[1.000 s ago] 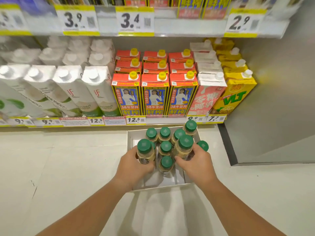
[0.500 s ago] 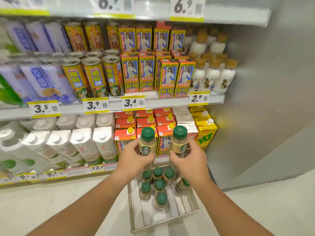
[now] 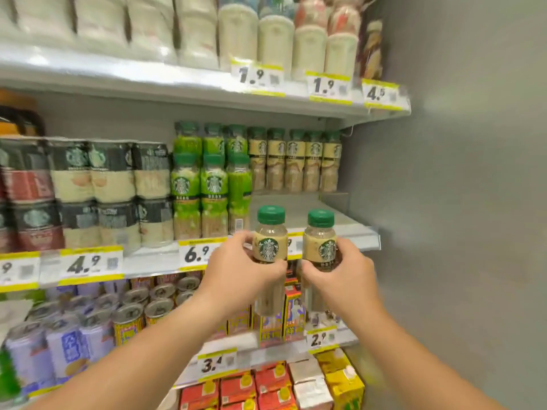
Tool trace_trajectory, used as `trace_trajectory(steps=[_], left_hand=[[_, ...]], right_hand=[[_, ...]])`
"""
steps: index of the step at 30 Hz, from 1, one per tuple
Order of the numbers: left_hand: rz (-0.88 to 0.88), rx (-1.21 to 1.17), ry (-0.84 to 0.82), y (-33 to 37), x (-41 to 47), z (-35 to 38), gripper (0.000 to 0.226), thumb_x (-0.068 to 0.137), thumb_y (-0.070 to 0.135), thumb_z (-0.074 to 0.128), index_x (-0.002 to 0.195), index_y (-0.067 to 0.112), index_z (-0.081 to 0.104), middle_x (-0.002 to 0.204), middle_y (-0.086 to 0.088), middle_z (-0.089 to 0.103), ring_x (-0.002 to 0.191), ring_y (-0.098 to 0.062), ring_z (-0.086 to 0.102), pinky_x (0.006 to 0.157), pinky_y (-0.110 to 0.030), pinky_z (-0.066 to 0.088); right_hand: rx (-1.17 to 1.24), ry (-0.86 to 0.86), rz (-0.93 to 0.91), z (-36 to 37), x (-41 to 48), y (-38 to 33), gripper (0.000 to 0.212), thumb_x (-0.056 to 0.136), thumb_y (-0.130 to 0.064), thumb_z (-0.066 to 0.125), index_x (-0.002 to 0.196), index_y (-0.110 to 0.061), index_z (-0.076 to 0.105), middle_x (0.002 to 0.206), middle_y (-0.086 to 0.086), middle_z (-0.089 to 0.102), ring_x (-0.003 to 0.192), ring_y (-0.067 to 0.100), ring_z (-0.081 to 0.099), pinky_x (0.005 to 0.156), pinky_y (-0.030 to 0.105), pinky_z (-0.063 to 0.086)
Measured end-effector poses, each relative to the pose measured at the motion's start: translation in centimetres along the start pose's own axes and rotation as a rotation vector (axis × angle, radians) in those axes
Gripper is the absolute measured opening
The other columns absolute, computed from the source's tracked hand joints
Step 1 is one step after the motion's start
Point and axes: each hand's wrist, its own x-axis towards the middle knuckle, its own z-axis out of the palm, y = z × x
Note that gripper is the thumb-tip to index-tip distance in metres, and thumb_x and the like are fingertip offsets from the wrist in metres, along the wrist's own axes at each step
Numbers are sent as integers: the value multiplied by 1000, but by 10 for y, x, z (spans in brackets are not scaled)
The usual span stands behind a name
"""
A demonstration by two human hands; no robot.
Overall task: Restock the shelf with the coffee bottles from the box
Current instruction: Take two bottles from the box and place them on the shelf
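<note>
Two bare arms reach up from the bottom of the view. The left hand is wrapped tight around one coffee bottle, and the right hand is wrapped tight around a second coffee bottle. Both bottles stand upright, side by side and a little apart, with green caps on top and light brown drink inside. They are held up in front of the front edge of the middle shelf, near its right end, just by the price tags. Right behind them that shelf has a bare spot. At the back of that spot stands a row of tan coffee bottles of the same kind. To the left of them stand green bottles, two rows deep. Further left on this shelf are dark and white cans, stacked two high. On the shelf below are small cans with silver tops and little drink boxes. At the very bottom are red cartons and yellow cartons. The top shelf holds blurry pale bottles.
</note>
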Motion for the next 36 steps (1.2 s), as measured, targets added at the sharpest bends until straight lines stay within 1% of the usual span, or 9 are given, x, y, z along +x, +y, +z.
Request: trace_trajectory(steps=[9, 11, 13, 16, 22, 26, 29, 32, 36], left_hand=[[114, 67, 160, 87, 96, 7, 18, 71, 40, 80, 83, 32, 69, 72, 30, 70, 63, 7, 65, 45, -10, 46], [99, 71, 195, 93, 114, 24, 17, 72, 37, 79, 84, 30, 70, 69, 20, 72, 65, 7, 64, 44, -7, 43], [60, 79, 206, 93, 131, 45, 18, 74, 33, 79, 89, 28, 70, 74, 12, 73, 68, 2, 66, 50, -9, 47], [-37, 107, 233, 79, 151, 78, 24, 78, 30, 78, 97, 22, 67, 88, 7, 71, 80, -11, 68, 67, -29, 57], [-213, 225, 344, 43, 167, 104, 26, 83, 31, 74, 102, 17, 62, 94, -2, 71, 79, -19, 65, 64, -31, 50], [-300, 298, 385, 38, 177, 107, 50, 95, 30, 63, 133, 7, 41, 118, -15, 64, 99, -36, 65, 79, -41, 55], [-338, 340, 371, 34, 179, 109, 65, 97, 28, 61, 146, 5, 27, 131, -18, 57, 114, -37, 60, 81, -39, 49], [-370, 374, 315, 27, 173, 109, 64, 88, 24, 73, 138, 5, 37, 132, -15, 54, 116, -34, 57, 92, -42, 51], [-423, 574, 277, 22, 164, 111, 55, 92, 30, 71, 134, 6, 45, 139, -15, 42, 117, -34, 55, 93, -37, 45]], right_hand=[[5, -20, -108, -17, 120, -41, 34, 68, -54, 69, 83, -26, 58, 78, -7, 68, 70, 14, 63, 60, 39, 56], [20, -37, -116, -15, 145, -40, 37, 68, -57, 68, 84, -26, 57, 81, -4, 67, 73, 20, 64, 63, 42, 57], [35, -59, -103, -13, 168, -36, 40, 67, -57, 68, 87, -24, 57, 84, -2, 68, 75, 22, 64, 65, 43, 57], [65, -88, -63, -3, 191, -18, 42, 65, -57, 69, 92, -26, 59, 87, -6, 68, 78, 21, 66, 69, 41, 58], [80, -163, -41, 28, 214, 15, 43, 66, -53, 73, 95, -22, 61, 84, -1, 71, 78, 25, 67, 66, 37, 58], [85, -213, -62, 46, 218, 21, 51, 72, -51, 79, 105, -19, 56, 95, 5, 70, 87, 29, 67, 73, 40, 58], [107, -267, -61, 49, 217, 29, 57, 72, -53, 80, 110, -20, 54, 100, 2, 68, 92, 27, 66, 75, 39, 56], [135, -351, -38, 43, 216, 42, 50, 70, -49, 82, 105, -26, 56, 95, -5, 68, 86, 18, 63, 66, 28, 48], [83, -450, -25, 45, 210, 54, 32, 74, -32, 81, 101, -24, 66, 100, -1, 72, 88, 17, 65, 71, 28, 49]])
